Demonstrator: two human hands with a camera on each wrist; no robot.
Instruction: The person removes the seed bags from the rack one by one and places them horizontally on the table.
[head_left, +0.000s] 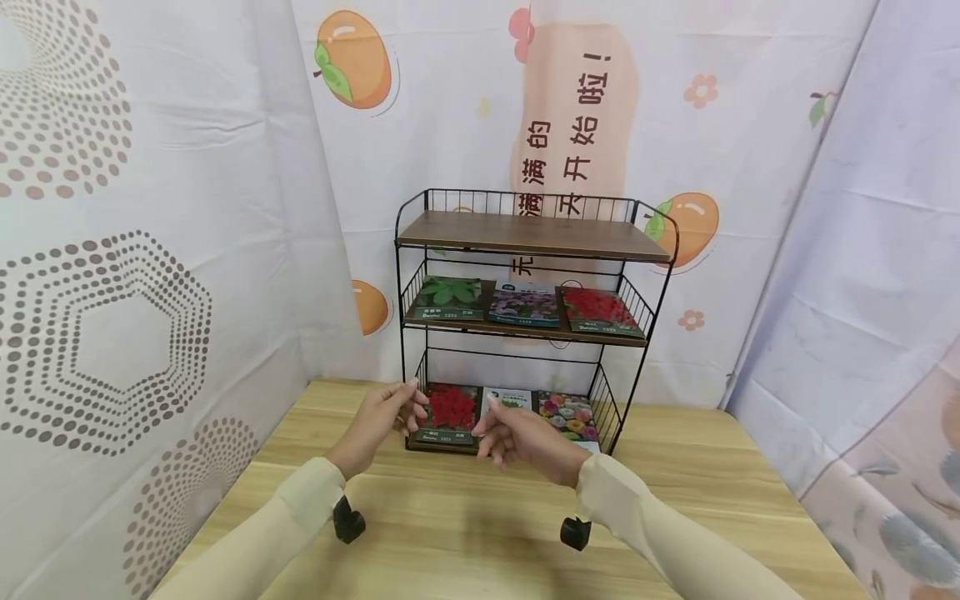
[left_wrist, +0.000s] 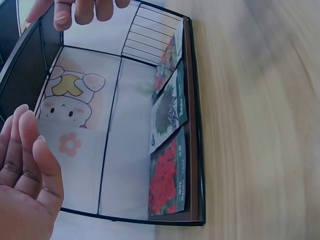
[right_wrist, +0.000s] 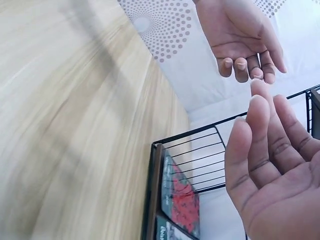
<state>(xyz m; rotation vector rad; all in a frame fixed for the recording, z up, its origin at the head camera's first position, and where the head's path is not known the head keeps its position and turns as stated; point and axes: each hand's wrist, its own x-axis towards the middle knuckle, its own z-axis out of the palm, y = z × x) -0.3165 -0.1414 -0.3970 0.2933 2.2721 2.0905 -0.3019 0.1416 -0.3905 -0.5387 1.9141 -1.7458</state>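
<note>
Both hands hover in front of a black wire rack (head_left: 537,233) with brown shelves, palms facing each other and nothing held. The left hand (head_left: 381,421) is near the rack's lower left corner, its fingers loosely bent. In front of the bottom shelf, the right hand (head_left: 525,440) overlaps the middle packet in the head view. On that shelf lie a red-flower seed packet (head_left: 452,410), a white-topped packet (head_left: 507,398) and a mixed-flower packet (head_left: 567,414). The middle shelf carries a green-leaf packet (head_left: 448,297), a purple-flower packet (head_left: 523,304) and another red-flower packet (head_left: 600,312).
The rack stands at the back of a light wooden table (head_left: 450,533). A printed curtain (head_left: 465,108) hangs close behind it, with more cloth at the left and right. The top shelf board (head_left: 532,232) is bare brown wood with a low wire rail.
</note>
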